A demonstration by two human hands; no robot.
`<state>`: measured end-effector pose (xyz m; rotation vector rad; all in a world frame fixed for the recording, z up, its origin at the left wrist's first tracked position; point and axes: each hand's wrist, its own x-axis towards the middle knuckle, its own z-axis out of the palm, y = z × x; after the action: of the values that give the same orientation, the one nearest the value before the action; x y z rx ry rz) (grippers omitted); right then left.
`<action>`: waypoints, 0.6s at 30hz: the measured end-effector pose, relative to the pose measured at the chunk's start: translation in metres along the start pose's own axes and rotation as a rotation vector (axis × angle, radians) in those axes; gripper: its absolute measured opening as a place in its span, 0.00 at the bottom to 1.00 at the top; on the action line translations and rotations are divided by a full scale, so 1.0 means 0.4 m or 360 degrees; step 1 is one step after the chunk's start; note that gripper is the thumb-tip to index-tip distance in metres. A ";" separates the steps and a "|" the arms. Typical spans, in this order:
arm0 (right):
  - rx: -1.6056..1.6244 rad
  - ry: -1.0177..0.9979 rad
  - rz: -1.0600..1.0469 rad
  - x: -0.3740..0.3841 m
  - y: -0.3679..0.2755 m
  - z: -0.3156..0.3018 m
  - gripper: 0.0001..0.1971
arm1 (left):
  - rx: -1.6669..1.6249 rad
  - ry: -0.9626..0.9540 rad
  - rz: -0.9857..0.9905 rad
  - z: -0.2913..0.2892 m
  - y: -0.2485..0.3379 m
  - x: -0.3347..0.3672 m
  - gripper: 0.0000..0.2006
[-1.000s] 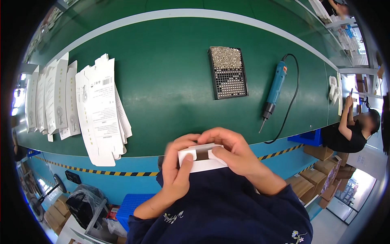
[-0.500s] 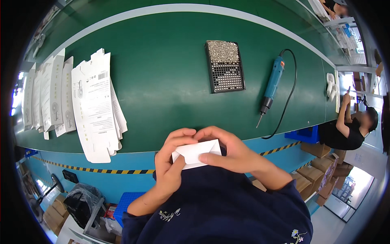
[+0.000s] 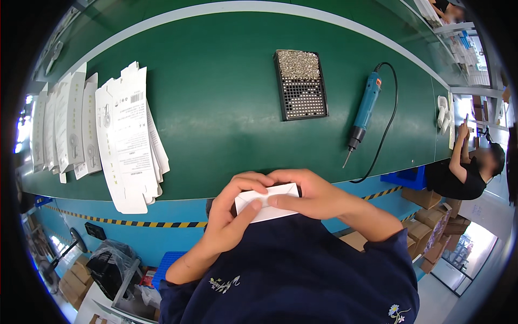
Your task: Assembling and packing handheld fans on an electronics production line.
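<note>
A white cardboard box [image 3: 275, 210] is held between both hands in front of my body, just off the near edge of the table. Its end faces up, with diagonal crease lines by the corners. My left hand [image 3: 229, 208] grips the left side, thumb laid on the end panel. Around the right side wraps my right hand [image 3: 307, 197], and its thumb presses on the panel right by the left thumb. Both sets of fingers curl along the far side. The rest of the box is hidden below its end.
Flattened white cartons [image 3: 124, 146] lie in a stack on the left of the green table [image 3: 216, 108], with several folded cartons [image 3: 70, 127] beyond. A black tray of small metal screws [image 3: 300, 83] lies at the back. Right of it is a corded blue electric screwdriver [image 3: 366, 105]. A co-worker [image 3: 469, 170] stands far right.
My left thumb has moved from the box's left edge onto the end panel, beside the right thumb. The flap folds that stood up now look pressed flatter.
</note>
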<state>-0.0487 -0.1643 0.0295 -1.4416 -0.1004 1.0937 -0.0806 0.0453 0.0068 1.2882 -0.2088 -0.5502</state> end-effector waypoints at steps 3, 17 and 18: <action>0.0375 -0.0033 -0.0586 -0.002 0.040 0.005 0.42 | -0.0180 0.0183 0.0571 0.001 -0.047 0.002 0.40; -0.0515 0.0668 -0.0558 0.012 0.002 0.056 0.32 | 0.0299 0.0513 0.0439 -0.049 0.078 -0.050 0.43; -0.0708 0.0524 -0.0421 0.014 -0.068 0.039 0.30 | 0.0680 0.0524 0.0666 -0.086 0.129 -0.051 0.45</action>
<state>-0.0415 -0.1430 0.0520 -1.9259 -0.3048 0.6272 -0.0689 0.0936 0.0491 1.6695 -0.3216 0.0758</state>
